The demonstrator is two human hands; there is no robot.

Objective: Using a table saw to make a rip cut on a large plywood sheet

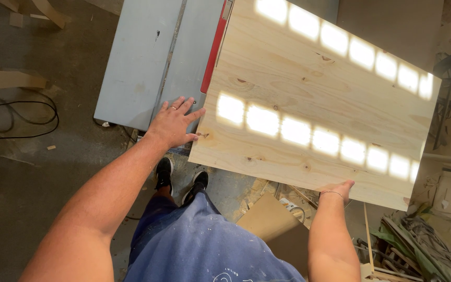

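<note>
Hands: left hand point(174, 123) flat, released, against pine board point(314, 94) edge; right hand point(339, 189) grasping its near edge.

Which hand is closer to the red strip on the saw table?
Left. The left hand lies flat on the grey table just left of the red strip; the right hand holds the board at its near edge, far off.

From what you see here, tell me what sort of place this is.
Most likely a woodworking shop. A large pine panel rests on a grey saw table with a red insert, and offcuts and wood scraps litter the sawdust-covered floor.
</note>
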